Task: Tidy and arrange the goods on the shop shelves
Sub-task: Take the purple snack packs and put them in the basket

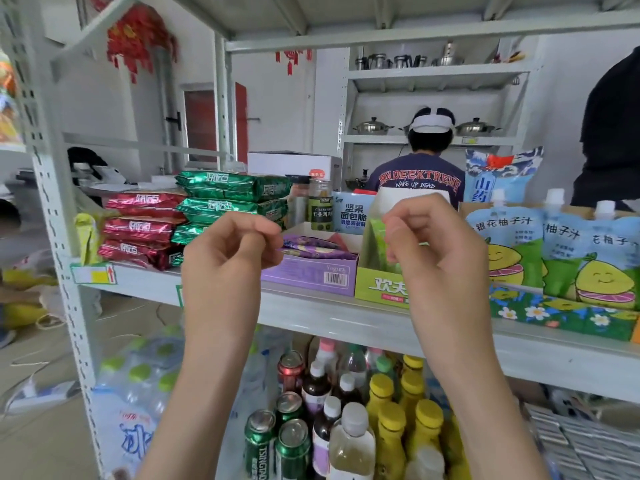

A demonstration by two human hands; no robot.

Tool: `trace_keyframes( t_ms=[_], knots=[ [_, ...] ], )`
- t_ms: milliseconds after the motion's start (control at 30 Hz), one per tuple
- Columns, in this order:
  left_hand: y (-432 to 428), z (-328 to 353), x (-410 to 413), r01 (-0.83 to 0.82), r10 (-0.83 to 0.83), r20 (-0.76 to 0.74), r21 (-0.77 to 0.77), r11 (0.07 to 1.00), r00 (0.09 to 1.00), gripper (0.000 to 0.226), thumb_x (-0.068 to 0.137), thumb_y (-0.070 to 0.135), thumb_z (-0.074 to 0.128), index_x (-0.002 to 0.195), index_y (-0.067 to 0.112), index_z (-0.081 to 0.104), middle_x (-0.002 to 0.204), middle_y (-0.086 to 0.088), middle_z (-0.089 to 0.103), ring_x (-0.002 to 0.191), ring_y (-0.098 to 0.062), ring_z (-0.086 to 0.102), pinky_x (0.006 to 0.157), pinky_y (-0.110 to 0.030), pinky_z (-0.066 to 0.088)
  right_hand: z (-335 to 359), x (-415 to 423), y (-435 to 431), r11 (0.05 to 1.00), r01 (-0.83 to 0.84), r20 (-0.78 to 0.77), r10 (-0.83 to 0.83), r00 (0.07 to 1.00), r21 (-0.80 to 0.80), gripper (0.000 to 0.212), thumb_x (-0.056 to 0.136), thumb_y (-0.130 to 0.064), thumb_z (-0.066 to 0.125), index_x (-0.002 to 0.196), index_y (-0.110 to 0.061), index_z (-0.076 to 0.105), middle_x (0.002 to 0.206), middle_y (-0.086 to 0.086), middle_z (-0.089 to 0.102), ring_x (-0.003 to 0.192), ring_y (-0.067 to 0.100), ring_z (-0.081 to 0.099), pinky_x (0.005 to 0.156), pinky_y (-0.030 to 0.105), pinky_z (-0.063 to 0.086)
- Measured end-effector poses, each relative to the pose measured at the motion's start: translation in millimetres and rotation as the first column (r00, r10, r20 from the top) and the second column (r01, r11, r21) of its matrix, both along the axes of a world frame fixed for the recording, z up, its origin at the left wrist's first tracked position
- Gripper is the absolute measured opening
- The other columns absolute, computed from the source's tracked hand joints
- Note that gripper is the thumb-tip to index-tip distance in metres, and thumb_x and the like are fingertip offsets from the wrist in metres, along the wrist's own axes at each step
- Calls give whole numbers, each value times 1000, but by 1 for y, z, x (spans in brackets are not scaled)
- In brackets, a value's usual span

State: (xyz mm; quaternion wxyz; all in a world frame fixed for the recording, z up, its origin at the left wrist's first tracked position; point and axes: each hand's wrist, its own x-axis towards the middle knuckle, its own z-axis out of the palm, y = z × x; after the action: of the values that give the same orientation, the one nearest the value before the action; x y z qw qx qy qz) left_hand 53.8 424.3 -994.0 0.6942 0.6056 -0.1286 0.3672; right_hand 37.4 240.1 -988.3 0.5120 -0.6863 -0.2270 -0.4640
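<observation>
Purple sachets lie loose in the open purple box at the shelf's front edge, touching the green box. They look light, soft and slippery, so best pinched by a crimped end. Left hand and right hand hover in front, each grip curled closed on nothing visible. Three red packs and three green packs are stacked towards the left end; three juice pouches stand towards the right.

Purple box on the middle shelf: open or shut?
Open: the purple box has no top, and purple packets lie visible inside it.
</observation>
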Motion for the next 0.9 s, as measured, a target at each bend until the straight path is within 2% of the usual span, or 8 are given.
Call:
trace_keyframes(
  t_ms=[167, 267, 333, 467, 567, 667, 800, 900],
  knots=[
    [5, -6, 10, -16, 19, -60, 41, 999, 998, 27, 97, -5, 49, 89, 7, 71, 82, -8, 73, 74, -21, 69, 80, -36, 60, -11, 17, 15, 997, 23, -23, -25, 999, -74, 14, 100, -8, 61, 91, -17, 68, 82, -8, 66, 82, 14, 64, 72, 28, 52],
    [12, -11, 16, -31, 48, -123, 143, 989, 991, 31, 97, -1, 51, 86, 17, 73, 85, -2, 76, 86, -25, 73, 89, -49, 58, -14, 35, 24, 970, 121, -17, -128, 992, -210, 10, 100, -12, 63, 95, -18, 69, 86, -10, 67, 84, 9, 64, 74, 25, 51],
    [17, -13, 19, -6, 36, -179, 166, 986, 983, 32, 96, -1, 51, 87, 19, 74, 88, 1, 77, 89, -20, 74, 92, -49, 56, -10, 51, 31, 921, 189, -16, -207, 978, -341, 8, 98, -15, 64, 101, -21, 68, 94, -12, 67, 92, 8, 63, 82, 29, 53],
    [27, -20, 25, 20, 13, -249, 129, 991, 968, 30, 98, -1, 52, 86, 14, 75, 87, 0, 77, 85, -16, 75, 92, -47, 57, 19, 83, 42, 716, 147, -160, -343, 926, -683, 33, 98, -25, 64, 132, -24, 61, 128, -10, 60, 119, 12, 55, 103, 29, 42],
    [34, -24, 31, 38, -7, -290, 101, 994, 957, 31, 99, -1, 52, 85, 15, 75, 88, -2, 78, 84, -20, 75, 90, -46, 58, 49, 113, 48, 575, -130, -435, -433, 790, -808, 56, 97, -31, 68, 148, -21, 50, 150, 0, 51, 128, 20, 53, 102, 29, 42],
    [40, -24, 33, 71, -39, -303, 97, 993, 952, 33, 100, -1, 52, 85, 17, 75, 85, -3, 77, 83, -25, 74, 85, -44, 59, 70, 140, 52, 426, -387, -568, -487, 664, -818, 66, 96, -36, 68, 154, -20, 42, 157, 2, 45, 135, 21, 48, 112, 34, 40],
    [50, -22, 30, 81, -54, -310, 76, 994, 949, 32, 99, -2, 51, 86, 15, 75, 79, -4, 77, 76, -25, 73, 74, -35, 56, 79, 161, 61, 180, -467, -464, -638, 615, -866, 75, 99, -43, 61, 162, -20, 27, 167, 0, 27, 150, 22, 30, 121, 37, 29],
    [57, -20, 26, 85, -60, -309, 69, 994, 949, 31, 99, -3, 50, 87, 13, 74, 77, -4, 76, 72, -24, 72, 70, -31, 53, 71, 170, 71, 128, -447, -403, -691, 600, -885, 72, 100, -32, 60, 160, -11, 27, 164, 10, 33, 146, 29, 38, 119, 43, 35]
  ],
)
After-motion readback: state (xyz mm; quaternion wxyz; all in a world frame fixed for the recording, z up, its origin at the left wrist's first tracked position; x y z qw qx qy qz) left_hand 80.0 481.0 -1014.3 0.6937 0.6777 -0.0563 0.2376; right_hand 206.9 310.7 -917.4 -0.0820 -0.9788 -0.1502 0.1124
